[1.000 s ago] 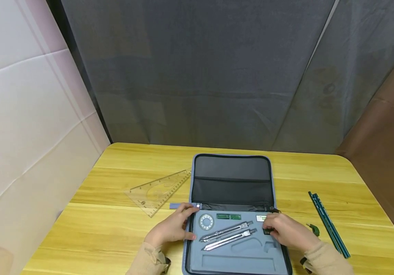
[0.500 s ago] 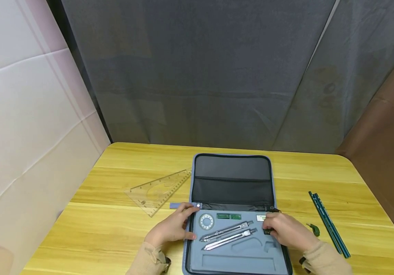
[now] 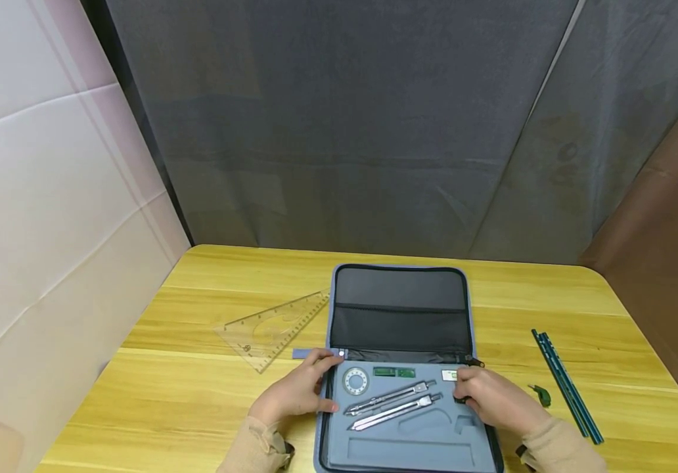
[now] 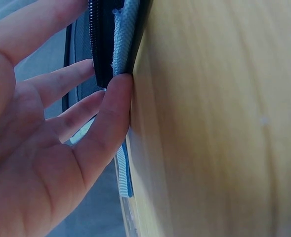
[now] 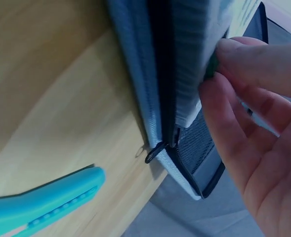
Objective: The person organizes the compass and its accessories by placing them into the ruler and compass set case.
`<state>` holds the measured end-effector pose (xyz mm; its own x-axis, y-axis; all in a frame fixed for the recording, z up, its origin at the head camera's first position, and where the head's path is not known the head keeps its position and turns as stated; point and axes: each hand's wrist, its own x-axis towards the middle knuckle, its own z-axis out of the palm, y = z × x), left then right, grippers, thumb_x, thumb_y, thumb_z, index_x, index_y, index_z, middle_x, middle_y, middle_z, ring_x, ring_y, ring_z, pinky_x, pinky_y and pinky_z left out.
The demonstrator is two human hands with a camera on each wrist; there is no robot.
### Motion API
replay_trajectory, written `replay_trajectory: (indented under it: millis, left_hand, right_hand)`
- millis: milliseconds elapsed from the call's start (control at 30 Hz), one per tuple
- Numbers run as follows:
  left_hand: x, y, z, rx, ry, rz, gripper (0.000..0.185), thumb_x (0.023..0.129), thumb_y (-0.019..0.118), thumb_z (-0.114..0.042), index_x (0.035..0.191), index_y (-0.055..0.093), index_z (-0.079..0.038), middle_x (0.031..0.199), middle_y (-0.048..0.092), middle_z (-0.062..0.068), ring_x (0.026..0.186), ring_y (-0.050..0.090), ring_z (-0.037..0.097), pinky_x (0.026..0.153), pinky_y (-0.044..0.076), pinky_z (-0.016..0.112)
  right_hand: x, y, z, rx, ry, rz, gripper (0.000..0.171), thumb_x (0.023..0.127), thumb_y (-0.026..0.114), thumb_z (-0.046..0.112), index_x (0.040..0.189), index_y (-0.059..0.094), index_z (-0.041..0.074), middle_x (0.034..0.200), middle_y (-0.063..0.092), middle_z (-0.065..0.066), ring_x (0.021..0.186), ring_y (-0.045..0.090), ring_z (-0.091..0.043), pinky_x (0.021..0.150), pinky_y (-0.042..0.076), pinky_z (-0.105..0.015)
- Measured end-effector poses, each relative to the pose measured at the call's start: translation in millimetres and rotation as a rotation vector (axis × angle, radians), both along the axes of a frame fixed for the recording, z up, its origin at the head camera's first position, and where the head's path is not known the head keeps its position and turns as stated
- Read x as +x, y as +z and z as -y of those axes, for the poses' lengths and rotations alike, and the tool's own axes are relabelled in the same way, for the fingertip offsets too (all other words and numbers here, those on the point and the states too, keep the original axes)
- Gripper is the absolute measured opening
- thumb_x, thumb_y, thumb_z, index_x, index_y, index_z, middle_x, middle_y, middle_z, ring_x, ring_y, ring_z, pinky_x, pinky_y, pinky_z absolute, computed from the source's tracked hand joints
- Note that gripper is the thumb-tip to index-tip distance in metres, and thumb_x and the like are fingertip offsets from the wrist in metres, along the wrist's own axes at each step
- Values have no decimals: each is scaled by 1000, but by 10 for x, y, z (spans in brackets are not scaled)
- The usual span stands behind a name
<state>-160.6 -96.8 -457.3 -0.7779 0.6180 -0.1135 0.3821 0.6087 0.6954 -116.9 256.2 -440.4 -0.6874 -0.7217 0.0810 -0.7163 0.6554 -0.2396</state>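
Observation:
A zipped instrument case (image 3: 401, 309) lies unfolded on the table, with a grey moulded tray (image 3: 410, 452) in its near half. Two silver compasses (image 3: 389, 397), a round white-ringed disc (image 3: 355, 381) and green pieces (image 3: 393, 372) sit in the tray. My left hand (image 3: 297, 391) rests on the case's left edge, fingers spread; in the left wrist view a finger touches the fabric rim (image 4: 121, 54). At the tray's right side my right hand (image 3: 495, 397) pinches a small dark green piece (image 5: 212, 66) between thumb and finger. Its kind is mostly hidden by the fingers.
A clear set square (image 3: 274, 328) lies left of the case. To the right are a small green curved plastic tool (image 3: 542, 395) and several dark green pencils (image 3: 569, 387). A white labelled piece (image 3: 449, 375) sits beside the right fingers. Grey cloth (image 3: 345, 131) hangs behind the table.
My right hand has shifted very slightly to the right, and less of the dark green piece shows under its fingers. The left hand stays put.

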Motion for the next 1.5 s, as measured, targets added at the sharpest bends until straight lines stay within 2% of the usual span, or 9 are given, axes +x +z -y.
replay_trajectory:
  millis: [167,333,500,700,867,1200,1367,1500]
  left_hand:
    - [-6,-6,-4,5,-3,1,72,72,77,-23,132,43,-5,132,32,17,90,47,20,74,41,28]
    - [-7,-4,-4,8,-7,5,72,72,77,-23,133,43,-5,132,32,16,86,46,18,72,41,26]
    - [-7,-1,-1,7,-6,9,72,72,77,-23,133,42,-5,132,32,17,86,46,19,72,41,27]
    - [-15,9,15,13,-5,25,73,73,76,-24,134,41,-4,133,31,18,86,46,19,72,41,28]
    - [-22,18,29,28,-6,32,73,73,76,-23,134,40,-3,133,30,19,87,46,20,73,41,29]
    - [-23,3,24,28,-9,23,74,73,76,-23,134,41,-2,133,31,19,90,46,20,74,42,29]
    - [-15,14,16,26,-12,27,74,73,76,-23,134,40,-2,133,30,19,90,46,21,75,41,30]
    - [-6,19,4,20,-10,29,74,73,76,-24,134,40,-3,134,30,19,90,46,21,74,41,30]
  right_hand:
    - [44,-28,-22,0,-16,-38,27,70,69,-9,84,71,13,72,47,6,64,41,-1,54,38,-16]
    - [89,-66,-33,-52,-17,-90,26,68,70,-10,87,72,7,75,52,4,67,49,-3,58,43,-15]
    - [133,-92,-27,-82,-28,-134,24,70,69,-8,90,72,5,76,48,5,68,45,-2,57,39,-12]
    - [153,-50,-38,-55,-114,-43,25,74,69,-2,96,71,9,78,43,7,64,33,-1,53,32,-17]
    - [166,-17,-56,-29,-181,43,27,77,68,4,103,69,10,80,45,7,63,35,1,54,33,-16]
    - [175,46,-130,5,-265,8,28,77,69,7,104,67,14,78,46,6,60,33,0,52,32,-17]
    - [190,69,-227,0,-337,16,28,77,69,6,104,67,11,78,44,6,58,33,0,50,31,-17]
    - [223,98,-343,0,-397,24,28,75,70,4,103,66,8,81,48,5,61,37,0,51,33,-19]
